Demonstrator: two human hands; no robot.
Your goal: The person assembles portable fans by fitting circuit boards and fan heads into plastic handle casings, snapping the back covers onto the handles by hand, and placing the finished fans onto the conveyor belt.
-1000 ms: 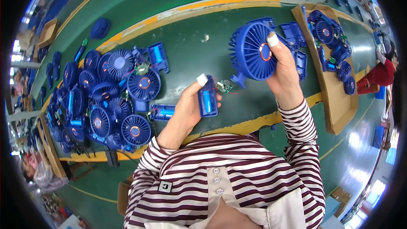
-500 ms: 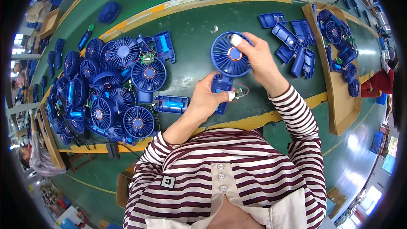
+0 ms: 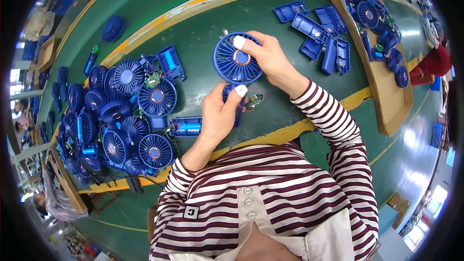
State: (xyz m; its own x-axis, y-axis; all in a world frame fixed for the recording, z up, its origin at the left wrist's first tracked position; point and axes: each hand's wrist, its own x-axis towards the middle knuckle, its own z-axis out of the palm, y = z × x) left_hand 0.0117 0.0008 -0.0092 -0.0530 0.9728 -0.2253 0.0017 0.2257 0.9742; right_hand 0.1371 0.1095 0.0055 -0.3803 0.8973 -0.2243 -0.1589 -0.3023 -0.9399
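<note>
A blue handheld fan [image 3: 230,70] is held over the green bench by both hands. My right hand [image 3: 271,58] grips its round slotted head, the white-covered thumb lying across the front grille. Lower down, my left hand [image 3: 220,111] is closed round the fan's handle, its thumb also white-covered and pressed near the neck. Beside the handle a small green circuit board [image 3: 256,99] hangs on thin red wires. The far side of the handle and most left fingers are hidden. A blue handle shell with a light-blue battery [image 3: 188,126] lies left of my left hand.
Many blue fans [image 3: 116,111] are heaped at the left. Several empty blue handle shells [image 3: 314,29] lie at the back right, next to a cardboard tray [image 3: 389,101] holding more fans. A yellow strip [image 3: 299,128] runs along the bench's near edge. Other people are partly visible at both sides.
The view has shifted. My left thumb has moved up from beside the circuit board to the fan's neck. Both hands still hold the fan.
</note>
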